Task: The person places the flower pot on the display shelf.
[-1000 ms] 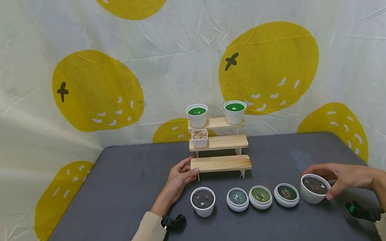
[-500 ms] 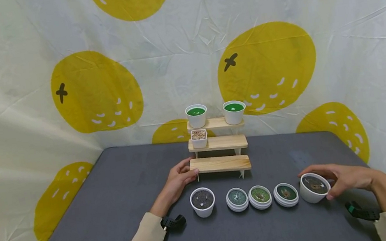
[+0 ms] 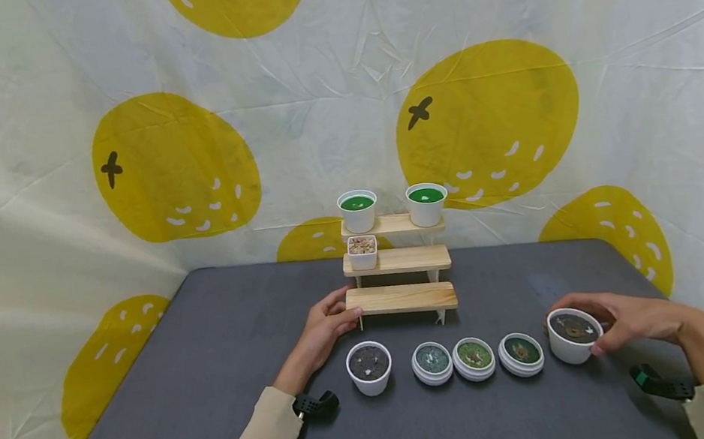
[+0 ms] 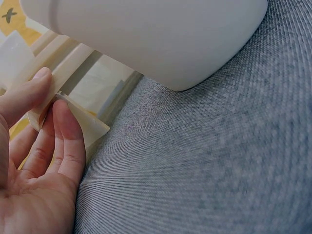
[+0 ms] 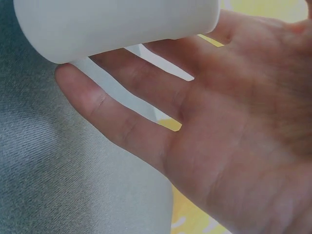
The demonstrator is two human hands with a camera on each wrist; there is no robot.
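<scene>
In the head view, my left hand (image 3: pixel 322 330) grips the left end of a three-step wooden stand (image 3: pixel 405 298) at its lowest shelf. The left wrist view shows the thumb on the board's edge and the fingers against its pale support (image 4: pixel 87 124). My right hand (image 3: pixel 640 317) holds a round white pot (image 3: pixel 570 351) with a dark grey-brown filling, thumb on the near side and fingers around the far side. From the right wrist, fingers (image 5: pixel 80 90) extend around the pot's lower wall (image 5: pixel 117 29). Whether its base touches the table cannot be told.
A white pot with dark filling (image 3: pixel 371 385) stands before the stand. Right of it sit three low white tubs, blue-grey (image 3: pixel 432 361), light green (image 3: pixel 475 356) and dark green (image 3: pixel 522 352). Two green-filled cups (image 3: pixel 360 218) (image 3: pixel 427 213) and a square pot (image 3: pixel 363 259) occupy the upper shelves.
The right hand and its pot have shifted slightly up and to the right in the head view over the last half second. The left hand stays on the stand.
</scene>
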